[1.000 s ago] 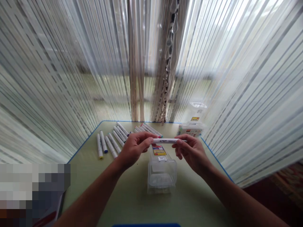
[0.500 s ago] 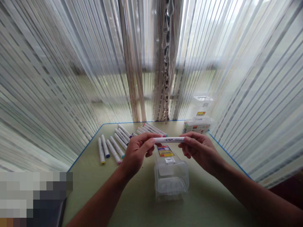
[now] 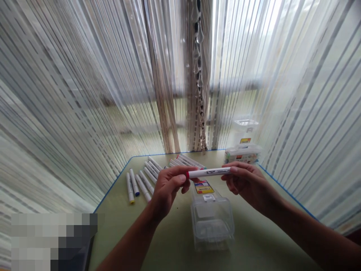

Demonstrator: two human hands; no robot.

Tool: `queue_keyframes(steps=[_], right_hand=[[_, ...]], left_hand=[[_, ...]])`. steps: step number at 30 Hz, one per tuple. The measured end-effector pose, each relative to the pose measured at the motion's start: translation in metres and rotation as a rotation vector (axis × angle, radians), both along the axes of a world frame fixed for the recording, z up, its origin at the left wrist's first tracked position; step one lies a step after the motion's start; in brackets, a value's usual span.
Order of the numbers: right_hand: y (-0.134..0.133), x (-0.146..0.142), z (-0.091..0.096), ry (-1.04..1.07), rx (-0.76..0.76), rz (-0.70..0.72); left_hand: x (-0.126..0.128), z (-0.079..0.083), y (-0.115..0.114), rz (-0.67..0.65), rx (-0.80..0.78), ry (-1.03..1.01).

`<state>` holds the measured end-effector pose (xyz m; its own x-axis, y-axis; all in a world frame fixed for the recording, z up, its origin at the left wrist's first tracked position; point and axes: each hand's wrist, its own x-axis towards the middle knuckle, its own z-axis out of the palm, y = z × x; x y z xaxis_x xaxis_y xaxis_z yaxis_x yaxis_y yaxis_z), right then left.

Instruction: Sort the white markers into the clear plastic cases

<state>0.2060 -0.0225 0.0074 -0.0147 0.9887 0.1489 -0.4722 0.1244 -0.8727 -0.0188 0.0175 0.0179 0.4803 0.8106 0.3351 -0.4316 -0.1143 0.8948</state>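
Both hands hold one white marker [image 3: 209, 172] level above the green table [image 3: 169, 241]. My left hand [image 3: 169, 186] pinches its red-tipped left end between thumb and fingers. My right hand [image 3: 248, 182] grips the right end, fingers curled round it. Directly under the marker lies an open clear plastic case [image 3: 212, 220] with a yellow and red label at its far end. A row of several white markers [image 3: 146, 180] with coloured caps lies on the table left of my left hand.
A second marker box [image 3: 243, 153] stands at the table's far right corner, with a clear lid behind it. Striped sheer curtains [image 3: 84, 94] surround the table on three sides. A hanging bead string [image 3: 199, 75] drops at the middle. The table has a blue edge.
The view has shifted, so everything sits a little lower and to the right. The marker's red left end now shows beside my left fingertips; both hands keep their hold.
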Motion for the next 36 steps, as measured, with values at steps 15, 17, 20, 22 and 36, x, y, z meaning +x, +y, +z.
queue_keyframes(steps=[15, 17, 20, 22, 36], right_hand=[[-0.0008, 0.0014, 0.0043, 0.008, 0.006, 0.017], [-0.0009, 0.0012, 0.0040, 0.003, 0.013, 0.023], [-0.0016, 0.0008, 0.0038, 0.000, 0.015, 0.033], [-0.0020, 0.0007, 0.0039, -0.003, 0.019, 0.042], [-0.0043, 0.0009, 0.0038, -0.066, 0.060, 0.060]], left_hand=[[-0.0057, -0.0060, 0.0035, 0.069, 0.032, 0.114], [-0.0056, -0.0062, 0.0032, 0.086, 0.030, 0.124], [-0.0048, -0.0054, 0.0027, 0.114, 0.027, 0.135], [-0.0038, -0.0042, 0.0025, 0.128, 0.024, 0.135], [-0.0029, -0.0019, 0.0026, 0.176, 0.007, 0.121]])
